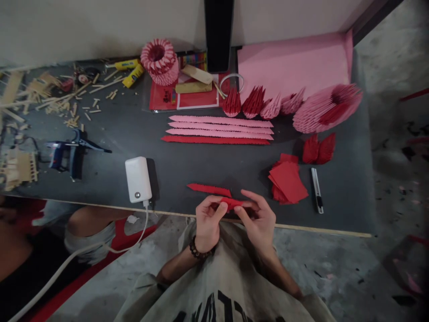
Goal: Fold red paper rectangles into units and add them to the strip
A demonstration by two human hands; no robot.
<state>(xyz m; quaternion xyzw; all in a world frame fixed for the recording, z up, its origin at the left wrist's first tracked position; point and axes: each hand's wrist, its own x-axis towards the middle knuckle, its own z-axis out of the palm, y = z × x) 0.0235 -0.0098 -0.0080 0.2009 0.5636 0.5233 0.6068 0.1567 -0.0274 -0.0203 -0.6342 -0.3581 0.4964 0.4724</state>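
Near the table's front edge, my left hand (208,221) and my right hand (259,219) both pinch a small folded piece of red paper (232,203). The thumbs press on it from either side. Just beyond my fingers lies a short red folded-paper strip (208,189), its near end partly behind the hands. A loose stack of red paper pieces (288,181) is to the right of my right hand. Farther back, several long pink folded-paper strips (221,125) lie parallel, with one long red strip (216,140) nearest me.
A utility knife (317,190) lies right of the stack. Behind are folded-paper models, including a large pink one (326,109) and a round pot-like one (159,62). A white power bank (138,180) with a cable, a blue clamp (77,152) and wooden sticks occupy the left. Someone sits at lower left.
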